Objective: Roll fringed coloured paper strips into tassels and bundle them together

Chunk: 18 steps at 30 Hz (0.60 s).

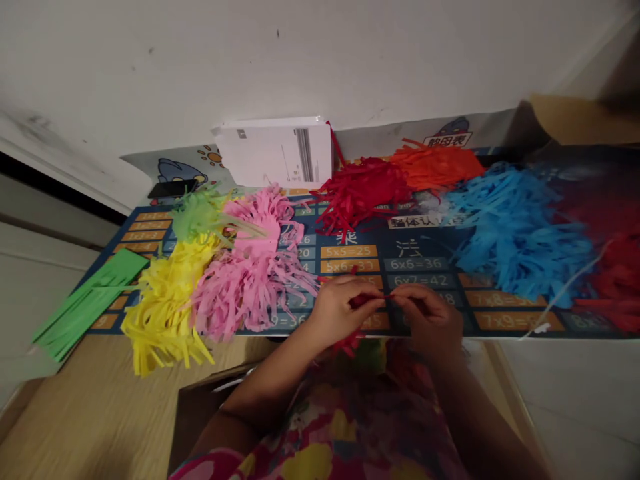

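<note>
Just above the table's front edge, my left hand (340, 307) is closed around a piece of dark red fringed tissue paper (363, 300). Some of its red strips hang out below the palm, and a few stick up over the knuckles. My right hand (434, 323) meets it from the other side, thumb and fingertips pinched on the thin, twisted-looking end of the same paper. The fingers hide much of the piece. Left of my hands lies pink fringed paper (257, 230), and beyond them is a pile of red fringed paper (367, 190).
Yellow fringe (170, 300) and a green strip bundle (90, 303) overhang the table's left side. Orange fringe (435, 167), blue fringe (515, 233) and more red paper (620, 280) lie rightward. A white box (275, 157) leans on the wall; a dark phone-like object (173, 189) lies nearby.
</note>
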Each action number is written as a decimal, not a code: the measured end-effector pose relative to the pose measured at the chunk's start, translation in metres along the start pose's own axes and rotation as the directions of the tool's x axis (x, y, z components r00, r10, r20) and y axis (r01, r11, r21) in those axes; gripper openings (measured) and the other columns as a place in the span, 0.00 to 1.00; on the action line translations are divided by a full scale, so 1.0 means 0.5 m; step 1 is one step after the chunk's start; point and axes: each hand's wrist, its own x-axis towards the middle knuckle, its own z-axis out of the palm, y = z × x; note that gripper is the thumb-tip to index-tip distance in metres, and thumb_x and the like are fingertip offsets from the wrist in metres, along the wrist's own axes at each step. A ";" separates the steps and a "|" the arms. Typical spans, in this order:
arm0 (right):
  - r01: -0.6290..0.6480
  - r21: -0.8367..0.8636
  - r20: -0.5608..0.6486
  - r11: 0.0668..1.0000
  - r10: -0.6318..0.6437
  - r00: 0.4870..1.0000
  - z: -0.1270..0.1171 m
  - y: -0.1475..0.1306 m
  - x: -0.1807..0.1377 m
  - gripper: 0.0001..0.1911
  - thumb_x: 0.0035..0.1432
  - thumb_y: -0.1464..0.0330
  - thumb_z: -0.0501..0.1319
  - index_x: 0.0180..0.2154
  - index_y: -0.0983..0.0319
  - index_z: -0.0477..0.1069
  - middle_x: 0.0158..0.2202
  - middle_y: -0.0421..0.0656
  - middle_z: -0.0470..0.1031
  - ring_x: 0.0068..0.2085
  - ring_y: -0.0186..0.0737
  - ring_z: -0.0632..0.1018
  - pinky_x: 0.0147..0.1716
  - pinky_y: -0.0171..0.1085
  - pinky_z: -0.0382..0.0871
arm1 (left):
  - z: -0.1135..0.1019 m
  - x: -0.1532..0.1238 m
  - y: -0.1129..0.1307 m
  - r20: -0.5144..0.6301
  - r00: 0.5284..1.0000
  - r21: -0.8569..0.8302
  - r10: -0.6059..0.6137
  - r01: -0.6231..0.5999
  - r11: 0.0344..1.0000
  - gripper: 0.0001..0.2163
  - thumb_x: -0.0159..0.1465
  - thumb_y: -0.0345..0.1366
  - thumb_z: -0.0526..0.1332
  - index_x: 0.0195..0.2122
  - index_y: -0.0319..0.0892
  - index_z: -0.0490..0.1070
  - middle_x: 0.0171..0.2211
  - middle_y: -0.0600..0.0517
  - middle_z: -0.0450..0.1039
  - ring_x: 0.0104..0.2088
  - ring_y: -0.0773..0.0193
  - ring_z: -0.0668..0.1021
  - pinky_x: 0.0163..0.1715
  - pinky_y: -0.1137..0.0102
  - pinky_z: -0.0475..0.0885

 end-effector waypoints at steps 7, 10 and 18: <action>0.111 -0.095 -0.021 0.989 -0.113 0.993 0.004 -0.006 -0.009 0.04 0.62 0.70 0.64 0.35 0.55 0.76 0.35 0.38 0.79 0.38 0.37 0.79 0.40 0.36 0.72 | 0.014 -0.008 -0.003 -0.102 0.975 0.028 0.197 -0.195 0.980 0.03 0.65 0.35 0.66 0.38 0.42 0.78 0.36 0.48 0.82 0.39 0.62 0.82 0.47 0.64 0.77; 0.123 -0.109 -0.024 0.986 -0.126 0.992 0.003 -0.015 -0.014 0.05 0.62 0.70 0.63 0.35 0.54 0.77 0.36 0.38 0.79 0.39 0.38 0.79 0.40 0.37 0.73 | 0.019 -0.008 -0.001 -0.141 0.958 0.057 0.248 -0.242 0.968 0.02 0.65 0.33 0.65 0.36 0.43 0.78 0.33 0.51 0.83 0.36 0.64 0.83 0.53 0.61 0.75; 0.169 -0.186 -0.031 0.968 -0.178 0.984 -0.004 -0.018 -0.019 0.06 0.62 0.71 0.63 0.37 0.54 0.77 0.36 0.39 0.80 0.38 0.39 0.80 0.40 0.38 0.74 | 0.023 -0.008 0.003 -0.142 0.960 0.096 0.240 -0.228 0.969 0.03 0.65 0.33 0.65 0.36 0.45 0.79 0.34 0.52 0.84 0.36 0.64 0.84 0.58 0.59 0.72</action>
